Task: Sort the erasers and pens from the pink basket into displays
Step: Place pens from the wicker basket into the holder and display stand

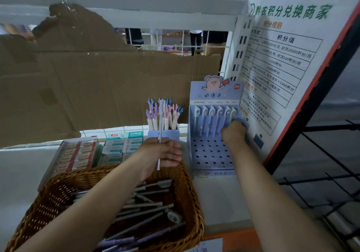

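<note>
Fingers [173, 155] of left hand [152, 154] round slim pen [160, 127] — right hand [233, 133] at perforated display [210, 152], grip unclear.

six cap-topped pens [212, 115] are lining one lilac cardboard display [210, 150]; one red-labelled eraser tray [76, 154], one green-labelled eraser tray [120, 146] and one brown woven basket [194, 203] are sitting nearby; one slim white pen [161, 115] is being held.

Brown wicker basket [191, 201]: loose pens [144, 207] piled flat inside. Over far rim: single pen [160, 119], upright. Behind-left: eraser boxes [81, 154]. Behind: claw-top pen cup [165, 115]. Behind-right: lilac peg display [208, 154] w/ six pens [212, 119] upright.
</note>
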